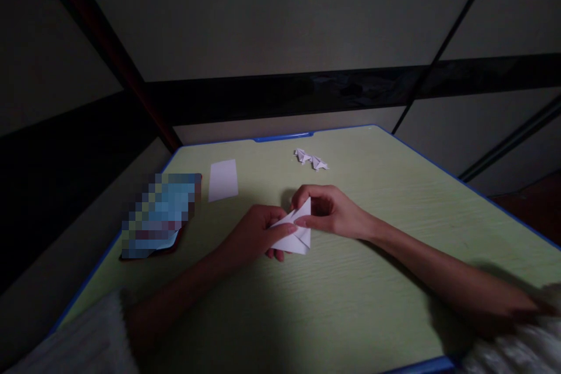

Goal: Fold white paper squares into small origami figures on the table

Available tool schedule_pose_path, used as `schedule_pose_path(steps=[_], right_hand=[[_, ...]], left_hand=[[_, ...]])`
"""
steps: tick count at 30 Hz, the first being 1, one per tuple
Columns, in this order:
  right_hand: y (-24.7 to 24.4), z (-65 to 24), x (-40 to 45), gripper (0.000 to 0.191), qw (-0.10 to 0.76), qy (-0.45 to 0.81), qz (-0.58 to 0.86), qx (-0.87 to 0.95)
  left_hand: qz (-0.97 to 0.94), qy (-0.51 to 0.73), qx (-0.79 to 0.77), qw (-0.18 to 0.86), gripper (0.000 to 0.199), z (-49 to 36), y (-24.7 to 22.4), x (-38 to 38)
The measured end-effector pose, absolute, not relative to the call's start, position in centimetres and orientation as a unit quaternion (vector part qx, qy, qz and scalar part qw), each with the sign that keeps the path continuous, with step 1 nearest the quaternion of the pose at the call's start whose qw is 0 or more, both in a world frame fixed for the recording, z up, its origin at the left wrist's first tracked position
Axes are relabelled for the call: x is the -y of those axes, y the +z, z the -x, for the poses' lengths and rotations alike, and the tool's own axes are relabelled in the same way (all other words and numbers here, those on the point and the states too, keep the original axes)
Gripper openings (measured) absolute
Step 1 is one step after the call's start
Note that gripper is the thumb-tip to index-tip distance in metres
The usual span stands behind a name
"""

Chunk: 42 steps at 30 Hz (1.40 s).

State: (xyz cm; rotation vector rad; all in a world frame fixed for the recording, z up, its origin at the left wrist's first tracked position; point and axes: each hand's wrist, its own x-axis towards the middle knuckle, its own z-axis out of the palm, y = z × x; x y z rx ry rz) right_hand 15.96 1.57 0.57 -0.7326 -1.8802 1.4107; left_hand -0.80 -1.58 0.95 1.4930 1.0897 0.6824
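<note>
A white sheet of folded paper (294,242), creased into a pointed shape, is held between both hands above the middle of the table. My left hand (258,228) grips its left side, thumb on top and fingers underneath. With thumb and fingers closed, my right hand (331,210) pinches the paper near its upper right point. Some fingertips of both hands are hidden behind the paper. Beyond the hands lie two small folded paper figures (312,159), close together. To their left a flat white piece of paper (223,180) rests on the table.
The pale green table (394,280) has a blue edge. On its left side lies a tablet-like object (162,216) with a blurred-out surface and a dark reddish border. Behind the table stand light panels with a dark band (289,93).
</note>
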Motion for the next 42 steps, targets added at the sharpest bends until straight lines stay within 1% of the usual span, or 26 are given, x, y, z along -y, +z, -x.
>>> schedule_pose_path(steps=[3, 12, 20, 26, 29, 34, 42], right_hand=[[0.6, -15.9, -1.7, 0.010, 0.309, 0.555, 0.303, 0.710], [1.0, -15.4, -1.3, 0.015, 0.353, 0.586, 0.372, 0.627], [1.1, -15.3, -1.3, 0.016, 0.377, 0.592, 0.381, 0.602], [1.1, -15.1, -1.2, 0.016, 0.391, 0.597, 0.378, 0.590], [0.9, -14.9, -1.1, 0.018, 0.422, 0.608, 0.362, 0.567], [0.8, -14.6, -0.9, 0.032, 0.473, 0.625, 0.364, 0.504], [1.1, -14.7, -0.9, 0.029, 0.519, 0.614, 0.395, 0.445]], left_hand=[[-0.635, 0.277, -0.460, 0.555, 0.017, 0.8, 0.8, 1.5], [-0.635, 0.280, -0.462, 0.553, 0.019, 0.8, 0.8, 1.5], [-0.632, 0.278, -0.473, 0.547, 0.022, 0.6, 0.7, 1.3], [-0.621, 0.281, -0.470, 0.561, 0.024, 0.7, 0.7, 1.2], [-0.604, 0.304, -0.475, 0.563, 0.022, 0.6, 0.9, 1.3], [-0.600, 0.333, -0.483, 0.544, 0.021, 0.4, 0.9, 1.3], [-0.617, 0.332, -0.494, 0.515, 0.024, 0.7, 0.3, 1.3]])
